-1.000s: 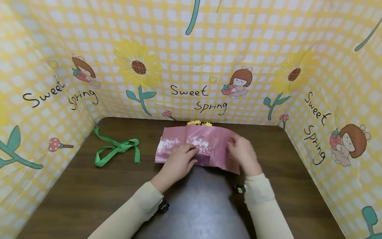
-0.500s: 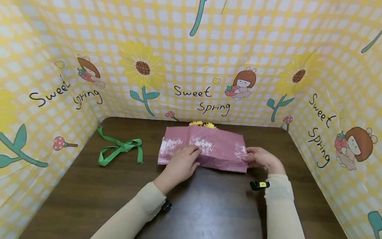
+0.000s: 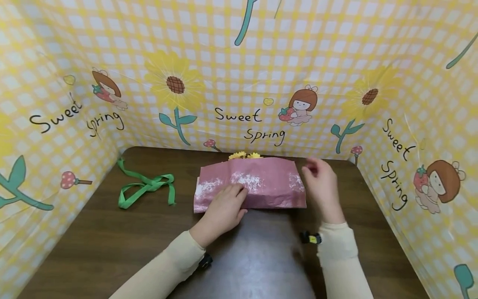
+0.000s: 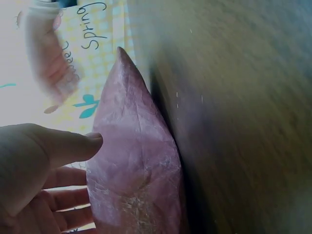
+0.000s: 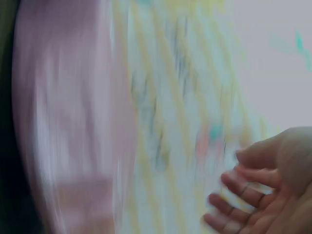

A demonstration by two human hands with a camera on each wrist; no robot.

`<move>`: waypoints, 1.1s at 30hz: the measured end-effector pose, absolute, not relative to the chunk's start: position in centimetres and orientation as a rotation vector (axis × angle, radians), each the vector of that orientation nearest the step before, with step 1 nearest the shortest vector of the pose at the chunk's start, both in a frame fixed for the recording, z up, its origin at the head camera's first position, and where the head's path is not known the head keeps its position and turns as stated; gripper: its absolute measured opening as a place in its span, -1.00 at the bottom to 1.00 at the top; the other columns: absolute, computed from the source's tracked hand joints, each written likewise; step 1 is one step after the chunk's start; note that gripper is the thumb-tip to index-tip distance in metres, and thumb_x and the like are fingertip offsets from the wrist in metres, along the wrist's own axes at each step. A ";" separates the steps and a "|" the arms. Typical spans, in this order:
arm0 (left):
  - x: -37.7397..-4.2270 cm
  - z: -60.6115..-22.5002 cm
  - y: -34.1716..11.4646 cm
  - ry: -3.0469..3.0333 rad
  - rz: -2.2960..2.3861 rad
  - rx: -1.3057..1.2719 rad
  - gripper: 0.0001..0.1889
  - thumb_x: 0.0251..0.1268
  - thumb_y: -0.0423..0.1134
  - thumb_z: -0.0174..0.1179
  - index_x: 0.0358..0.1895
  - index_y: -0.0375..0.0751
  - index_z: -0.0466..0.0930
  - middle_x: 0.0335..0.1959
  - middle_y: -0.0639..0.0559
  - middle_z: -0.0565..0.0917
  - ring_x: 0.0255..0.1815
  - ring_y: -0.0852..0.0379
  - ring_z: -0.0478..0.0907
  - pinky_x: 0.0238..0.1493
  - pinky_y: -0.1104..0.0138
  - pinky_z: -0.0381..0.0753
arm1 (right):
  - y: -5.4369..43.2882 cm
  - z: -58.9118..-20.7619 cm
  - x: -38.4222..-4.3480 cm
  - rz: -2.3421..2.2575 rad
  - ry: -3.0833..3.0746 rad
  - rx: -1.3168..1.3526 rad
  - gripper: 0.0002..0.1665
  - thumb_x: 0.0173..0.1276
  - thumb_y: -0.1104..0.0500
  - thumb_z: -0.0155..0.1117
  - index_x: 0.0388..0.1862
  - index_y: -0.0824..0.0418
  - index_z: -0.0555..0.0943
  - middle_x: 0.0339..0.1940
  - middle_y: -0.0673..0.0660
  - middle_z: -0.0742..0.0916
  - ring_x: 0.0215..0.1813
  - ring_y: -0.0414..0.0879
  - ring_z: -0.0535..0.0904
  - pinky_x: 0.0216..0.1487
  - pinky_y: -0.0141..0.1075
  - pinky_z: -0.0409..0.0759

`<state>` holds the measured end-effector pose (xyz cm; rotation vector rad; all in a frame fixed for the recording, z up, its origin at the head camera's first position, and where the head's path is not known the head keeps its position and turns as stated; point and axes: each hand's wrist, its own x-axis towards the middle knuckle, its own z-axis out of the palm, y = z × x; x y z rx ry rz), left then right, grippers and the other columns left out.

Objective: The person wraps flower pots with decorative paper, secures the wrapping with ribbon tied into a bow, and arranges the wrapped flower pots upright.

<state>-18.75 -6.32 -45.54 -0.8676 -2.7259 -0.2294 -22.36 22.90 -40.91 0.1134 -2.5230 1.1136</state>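
"Yellow checked cloth (image 3: 239, 62) walls in a dark wooden table (image 3: 93, 245), printed with sunflowers and the words 'Sweet Spring'. Where's the wrapping?"

"Pink wrapping (image 3: 267, 185), whitish patches on it, lies toward the far side of the table, roughly midway across. Yellow flowers (image 3: 244, 155) peek out beyond its far edge."

"And the left hand (image 3: 223, 209)?"

"Resting on the near side of the wrapping, fingers relaxed rather than curled round it."

"What about the right hand (image 3: 324, 187)?"

"Just past the wrapping's right end, apart from it. Its fingers bend loosely, with nothing between them; the right wrist view is badly blurred, but a gap shows there too."

"Anything else out?"

"Green ribbon (image 3: 146, 187), looped and loose, on the table to the left, well apart from both hands."
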 end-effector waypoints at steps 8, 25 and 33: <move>-18.5 -45.3 -6.4 -2.708 -0.201 -0.829 -0.46 0.29 -0.11 0.40 0.26 -0.31 0.59 0.23 -0.16 0.59 0.22 -0.12 0.53 0.30 0.04 0.53 | 11.7 -44.2 -21.0 0.699 -2.529 0.741 -0.81 0.45 0.25 0.28 -0.03 0.22 0.75 -0.07 0.10 0.76 0.06 0.01 0.67 0.16 -0.11 0.64; -17.4 -43.2 -7.2 -2.813 -0.430 -0.793 -0.85 0.33 -0.18 0.38 -0.19 -0.18 0.75 -0.31 -0.03 0.74 -0.23 -0.04 0.65 -0.10 0.10 0.67 | 9.4 -46.5 -20.3 0.564 -2.461 0.692 -0.90 0.38 0.20 0.43 -0.17 0.17 0.79 -0.17 0.01 0.74 -0.07 -0.04 0.67 0.01 -0.19 0.68; -17.1 -45.1 -8.3 -2.844 -0.967 -0.686 -0.92 0.32 -0.28 0.38 -0.33 -0.08 0.67 -0.46 0.17 0.63 -0.45 0.25 0.49 -0.34 0.33 0.55 | 9.2 -46.5 -20.2 0.482 -2.485 0.736 -0.83 0.31 0.28 0.47 -0.13 0.17 0.72 -0.14 0.03 0.69 -0.04 -0.05 0.62 0.02 -0.22 0.67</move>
